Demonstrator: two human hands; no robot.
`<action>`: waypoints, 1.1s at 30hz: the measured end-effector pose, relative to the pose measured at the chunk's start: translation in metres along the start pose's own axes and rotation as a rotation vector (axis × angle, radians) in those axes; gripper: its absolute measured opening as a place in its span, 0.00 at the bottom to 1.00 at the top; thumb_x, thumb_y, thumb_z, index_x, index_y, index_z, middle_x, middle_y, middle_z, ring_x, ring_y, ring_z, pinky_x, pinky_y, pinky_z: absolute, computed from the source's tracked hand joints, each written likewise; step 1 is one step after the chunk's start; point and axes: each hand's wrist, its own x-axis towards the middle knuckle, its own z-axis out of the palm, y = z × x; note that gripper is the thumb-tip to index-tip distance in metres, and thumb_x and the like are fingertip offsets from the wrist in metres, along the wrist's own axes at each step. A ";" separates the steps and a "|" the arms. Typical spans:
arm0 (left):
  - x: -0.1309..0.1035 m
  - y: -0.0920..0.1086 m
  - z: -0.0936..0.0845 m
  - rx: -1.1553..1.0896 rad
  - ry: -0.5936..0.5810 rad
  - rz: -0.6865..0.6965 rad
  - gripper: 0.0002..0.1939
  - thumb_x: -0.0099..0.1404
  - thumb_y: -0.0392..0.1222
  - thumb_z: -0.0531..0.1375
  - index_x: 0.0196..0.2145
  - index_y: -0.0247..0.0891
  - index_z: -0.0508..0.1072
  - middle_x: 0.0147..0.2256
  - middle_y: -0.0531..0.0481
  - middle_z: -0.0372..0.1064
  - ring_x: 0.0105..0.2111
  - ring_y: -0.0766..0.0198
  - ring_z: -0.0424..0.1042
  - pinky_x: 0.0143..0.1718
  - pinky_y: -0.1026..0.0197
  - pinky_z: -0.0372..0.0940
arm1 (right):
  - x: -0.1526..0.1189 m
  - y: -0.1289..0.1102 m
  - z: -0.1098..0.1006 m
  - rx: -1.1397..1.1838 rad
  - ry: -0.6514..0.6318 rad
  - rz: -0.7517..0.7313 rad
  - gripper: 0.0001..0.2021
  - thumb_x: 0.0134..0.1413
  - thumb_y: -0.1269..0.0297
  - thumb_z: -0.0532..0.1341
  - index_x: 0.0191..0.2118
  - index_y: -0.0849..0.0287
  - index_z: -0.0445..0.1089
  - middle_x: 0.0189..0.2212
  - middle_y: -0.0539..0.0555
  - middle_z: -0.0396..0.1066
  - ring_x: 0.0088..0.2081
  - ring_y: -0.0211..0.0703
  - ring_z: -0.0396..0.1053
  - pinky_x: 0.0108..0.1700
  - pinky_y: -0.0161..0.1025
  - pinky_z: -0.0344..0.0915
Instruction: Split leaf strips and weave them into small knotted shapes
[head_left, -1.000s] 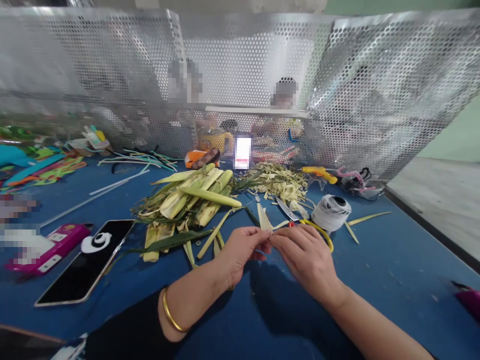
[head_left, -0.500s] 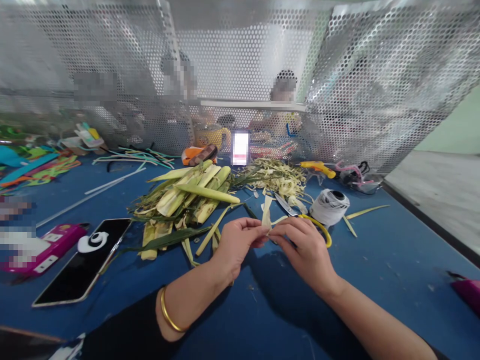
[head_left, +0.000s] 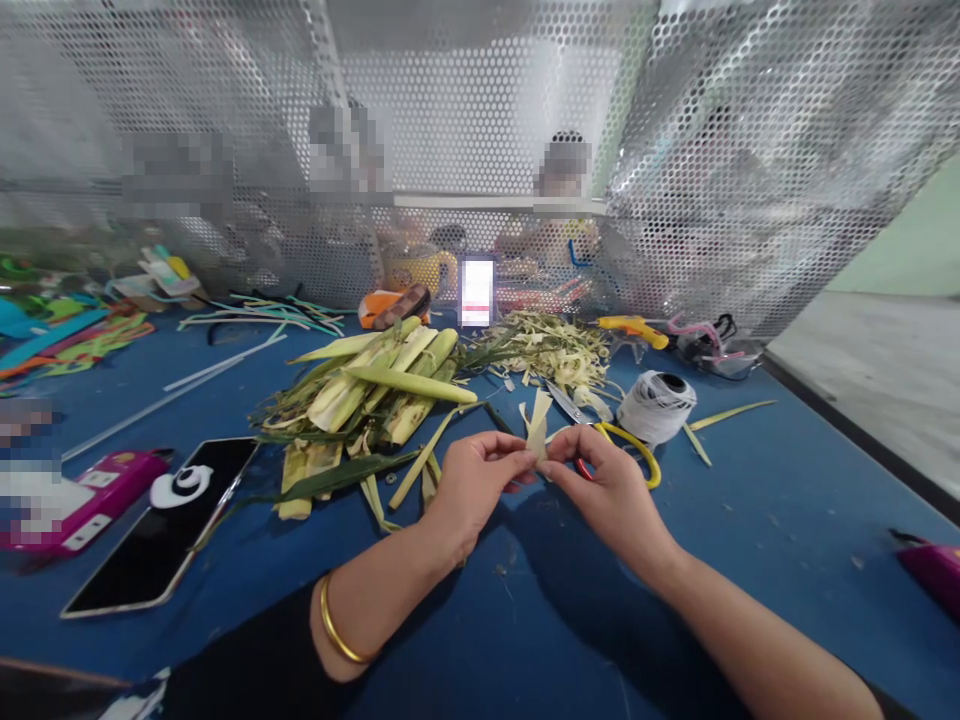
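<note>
Between my two hands, at mid-view, stands a pale corn husk strip (head_left: 537,420), its upper end spread above the fingertips. My left hand (head_left: 480,480) is closed, pinching the strip's base between thumb and fingers. From the other side my right hand (head_left: 604,485) also pinches at the base, its thumb and index finger pressed together there. Just behind the right hand lie scissors (head_left: 630,445) with yellow and red handles, partly hidden by that hand. A white spool of thread (head_left: 657,408) sits beside them. Left of my hands is a pile of corn husks (head_left: 390,385).
Shredded husk scraps (head_left: 562,350) lie behind my hands. A yellow glue gun (head_left: 634,330) is at the back right. On the left are a black phone (head_left: 161,540) and a magenta power strip (head_left: 97,490). A perforated metal screen (head_left: 480,120) borders the table; people sit beyond it.
The fingers of my right hand have shifted and curled in at the husk strip's base, uncovering more of the scissors' handles. The strip's upper end has turned slightly. My left hand keeps its pinch.
</note>
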 end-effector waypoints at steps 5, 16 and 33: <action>0.000 -0.001 0.000 0.039 -0.058 -0.013 0.08 0.51 0.43 0.65 0.25 0.34 0.75 0.23 0.50 0.72 0.26 0.66 0.70 0.27 0.66 0.62 | -0.001 0.003 0.001 0.013 -0.025 0.024 0.08 0.51 0.62 0.61 0.37 0.57 0.64 0.26 0.50 0.71 0.29 0.41 0.68 0.34 0.37 0.63; 0.001 -0.004 -0.002 -0.043 -0.107 -0.063 0.17 0.48 0.51 0.69 0.21 0.34 0.73 0.20 0.49 0.69 0.21 0.69 0.66 0.25 0.65 0.62 | 0.001 0.002 -0.003 -0.064 -0.008 -0.210 0.06 0.55 0.63 0.60 0.39 0.55 0.66 0.29 0.51 0.73 0.34 0.43 0.70 0.38 0.39 0.65; 0.001 -0.004 -0.004 -0.098 -0.163 -0.084 0.17 0.48 0.51 0.68 0.20 0.34 0.71 0.21 0.51 0.67 0.21 0.70 0.64 0.22 0.68 0.58 | 0.001 0.001 -0.005 -0.180 0.012 -0.429 0.03 0.58 0.68 0.58 0.35 0.54 0.69 0.29 0.50 0.73 0.33 0.41 0.69 0.37 0.38 0.65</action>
